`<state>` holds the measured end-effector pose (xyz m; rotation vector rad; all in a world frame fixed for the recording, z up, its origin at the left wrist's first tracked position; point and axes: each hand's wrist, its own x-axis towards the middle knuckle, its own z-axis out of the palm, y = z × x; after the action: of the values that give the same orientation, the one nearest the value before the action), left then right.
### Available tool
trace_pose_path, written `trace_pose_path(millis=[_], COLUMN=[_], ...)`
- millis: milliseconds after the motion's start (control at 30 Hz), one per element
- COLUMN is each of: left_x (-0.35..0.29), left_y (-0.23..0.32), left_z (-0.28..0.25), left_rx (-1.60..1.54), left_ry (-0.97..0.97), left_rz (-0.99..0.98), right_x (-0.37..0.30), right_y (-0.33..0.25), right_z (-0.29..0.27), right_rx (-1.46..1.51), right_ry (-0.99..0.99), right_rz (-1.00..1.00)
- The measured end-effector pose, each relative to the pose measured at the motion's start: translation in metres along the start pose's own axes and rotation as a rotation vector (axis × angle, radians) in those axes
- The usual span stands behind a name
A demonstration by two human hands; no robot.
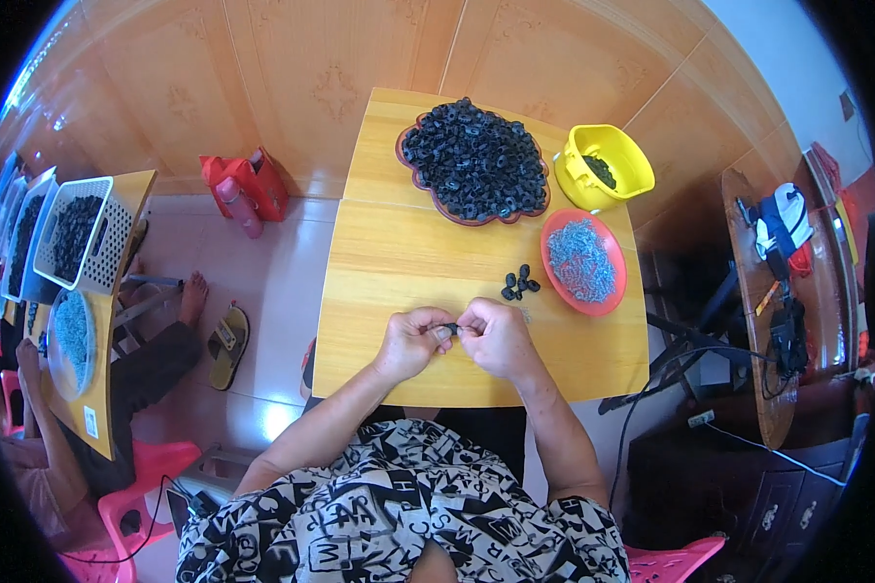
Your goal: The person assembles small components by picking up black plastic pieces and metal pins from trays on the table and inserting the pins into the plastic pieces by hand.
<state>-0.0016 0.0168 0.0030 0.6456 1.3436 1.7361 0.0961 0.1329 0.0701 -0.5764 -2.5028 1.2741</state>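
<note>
Over the near part of the wooden table (389,262), my left hand (413,342) pinches a small black plastic part (450,329). Close beside it, my right hand (496,337) has its fingertips pressed together at the same part; whether they also hold a screw is too small to tell. Just beyond my right hand lie several loose black parts (522,283) and a few tiny metal pieces (526,316). A red oval plate (608,301) to the right bears a heap of silvery screws (581,258). Farther back, a dark red scalloped tray (404,160) is piled with black parts (476,155).
A yellow bucket (637,160) holding some black parts stands at the back right. To the left, another person sits at a table with a white basket (117,228) and a plate of screws (72,335). A sandal (227,348) and red bag (267,189) are on the floor.
</note>
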Motion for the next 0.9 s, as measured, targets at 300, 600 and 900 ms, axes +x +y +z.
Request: trace_pose_path(millis=[300,600,900], left_x=[-0.001,-0.003,-0.005], left_y=[0.004,0.002,0.005], left_z=[0.0,0.002,0.005], left_rx=[-0.144,-0.029,0.009], left_ry=[0.014,-0.008,0.041], left_rz=[0.014,0.007,-0.014], right_x=[0.001,0.001,0.0], right_y=[0.006,0.036,0.041], right_z=[-0.012,-0.004,0.007], right_rx=[0.643,0.933,0.884], right_ry=[-0.127,-0.28,-0.257], right_rz=[0.281,0.38,0.35])
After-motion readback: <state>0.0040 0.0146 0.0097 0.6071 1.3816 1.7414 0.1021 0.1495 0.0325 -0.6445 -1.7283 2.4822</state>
